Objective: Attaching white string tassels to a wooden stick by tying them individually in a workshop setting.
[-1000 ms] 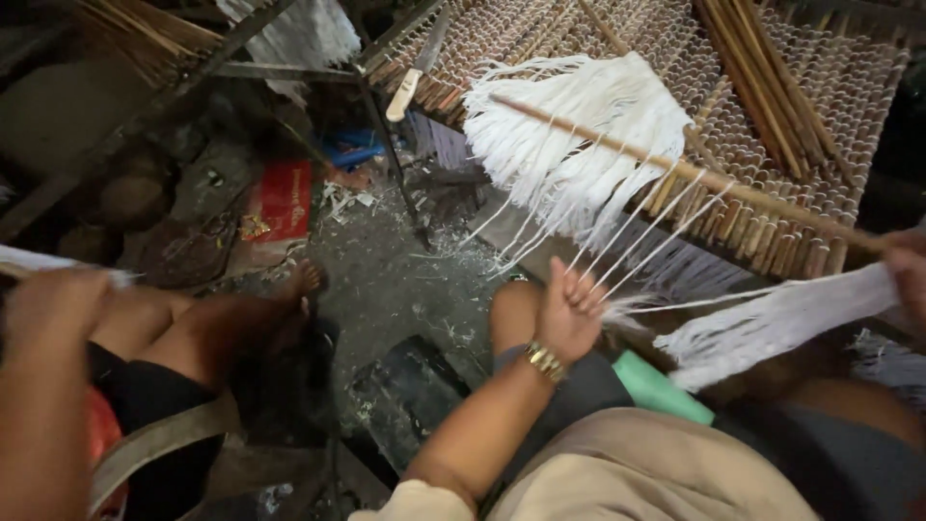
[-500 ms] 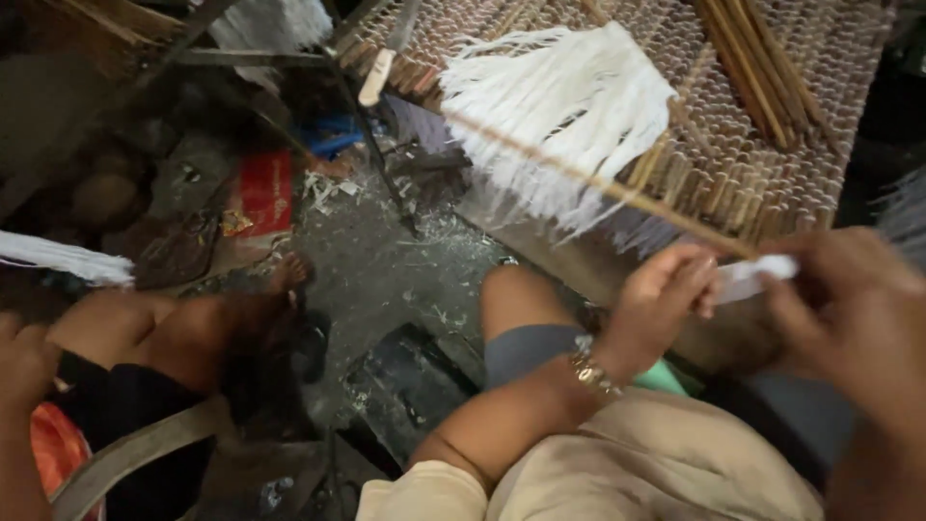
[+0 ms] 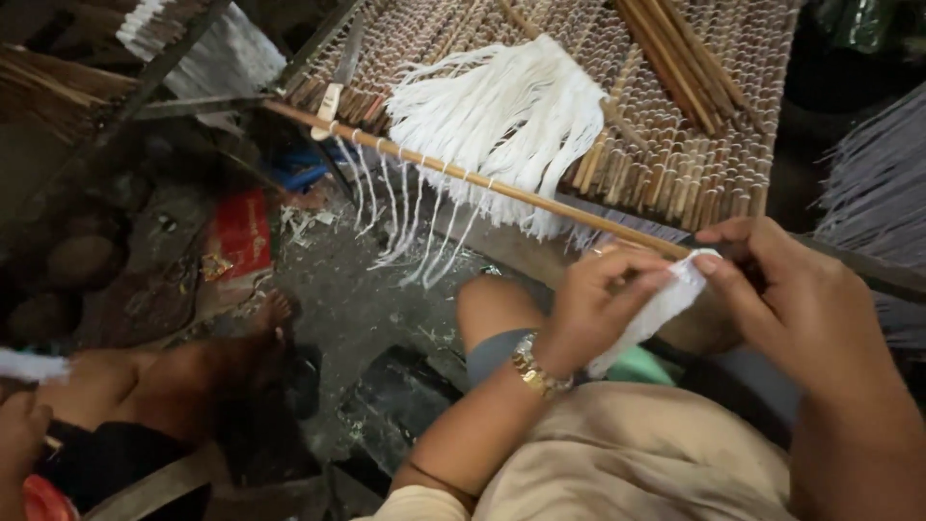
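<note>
White cord bundle [image 3: 648, 314], moved since a moment ago from full stretch to the right, is now being pinched between left hand [image 3: 600, 307] and right hand [image 3: 805, 304] beside the stick [image 3: 502, 188] at the mat's [image 3: 675, 145] edge, ready for tying on.

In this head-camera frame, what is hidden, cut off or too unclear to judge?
- Head view: the white thread bundle is partly covered by the left hand and right hand.
- The other person's hand is cut off by the left edge.
- The dark object on the floor is too shadowed to identify.
</note>
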